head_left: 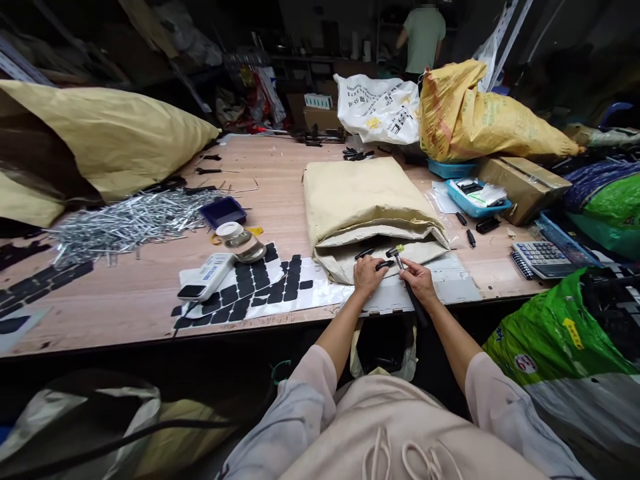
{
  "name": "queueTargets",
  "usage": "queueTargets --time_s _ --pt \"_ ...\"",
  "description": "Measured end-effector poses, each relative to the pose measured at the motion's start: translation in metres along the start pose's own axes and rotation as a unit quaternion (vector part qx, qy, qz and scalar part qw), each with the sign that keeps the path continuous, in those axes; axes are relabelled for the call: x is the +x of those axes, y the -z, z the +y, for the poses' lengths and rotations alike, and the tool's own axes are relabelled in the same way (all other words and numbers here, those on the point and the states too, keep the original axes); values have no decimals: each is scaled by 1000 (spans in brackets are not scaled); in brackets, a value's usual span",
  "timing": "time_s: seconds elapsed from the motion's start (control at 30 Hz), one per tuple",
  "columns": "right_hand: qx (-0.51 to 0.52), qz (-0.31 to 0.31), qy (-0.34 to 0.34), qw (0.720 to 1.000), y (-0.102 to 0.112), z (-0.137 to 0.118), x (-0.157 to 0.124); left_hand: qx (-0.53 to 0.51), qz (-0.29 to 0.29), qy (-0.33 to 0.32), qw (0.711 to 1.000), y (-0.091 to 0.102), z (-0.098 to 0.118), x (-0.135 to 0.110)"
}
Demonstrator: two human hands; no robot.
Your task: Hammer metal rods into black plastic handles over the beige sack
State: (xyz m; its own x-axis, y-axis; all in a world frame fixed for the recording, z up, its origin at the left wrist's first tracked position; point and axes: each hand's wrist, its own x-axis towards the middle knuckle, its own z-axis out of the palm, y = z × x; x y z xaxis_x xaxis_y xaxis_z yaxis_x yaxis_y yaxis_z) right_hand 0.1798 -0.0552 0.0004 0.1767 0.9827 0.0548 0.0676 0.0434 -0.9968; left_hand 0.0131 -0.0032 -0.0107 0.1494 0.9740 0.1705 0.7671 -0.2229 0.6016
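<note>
- A heap of metal rods [130,223] lies loose at the left, probably kept there so that single rods come easily to hand.
- A dark blue tray [223,211] and a lidded jar [243,243] sit beside the heap, upright and within arm's reach.
- Black pads [290,277] in rows on white backing lie along the near edge, likely left on the sheet to keep them orderly; a white device [207,275] rests partly over them.
- The left hand [367,275] is drawn in, fingertips pinching a small black piece [384,265] at the sack's mouth; the low pinch seems meant to steady it.
- The kraft paper sack [365,190] lies flat, its open end towards the person, perhaps so that its inside stays within reach.
- The right hand [419,280] is closed around a small hammer [399,259] close below the head, handle slanting back towards the body; such a short grip would favour control over force. The head is just beside the black piece.
- Farther right, a calculator [544,259] lies near the edge, face up.
</note>
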Motion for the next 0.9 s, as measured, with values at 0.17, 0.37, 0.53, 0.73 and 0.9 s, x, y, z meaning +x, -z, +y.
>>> queueTargets --time_s 0.17,0.37,0.53,0.73,0.9 --pt "-60 18 48 997 8 -1 -8 -17 -1 4 1000 2 3 1" --pt "-138 -14 61 988 13 -3 -13 -20 4 6 1000 2 4 0" --pt "-112 -13 71 991 3 -8 -14 -23 1 7 1000 2 4 1" --pt "-101 -34 56 993 -2 0 -20 -18 -16 25 999 6 7 -1" --pt "5 23 31 999 6 0 -18 -30 -23 24 999 10 8 3"
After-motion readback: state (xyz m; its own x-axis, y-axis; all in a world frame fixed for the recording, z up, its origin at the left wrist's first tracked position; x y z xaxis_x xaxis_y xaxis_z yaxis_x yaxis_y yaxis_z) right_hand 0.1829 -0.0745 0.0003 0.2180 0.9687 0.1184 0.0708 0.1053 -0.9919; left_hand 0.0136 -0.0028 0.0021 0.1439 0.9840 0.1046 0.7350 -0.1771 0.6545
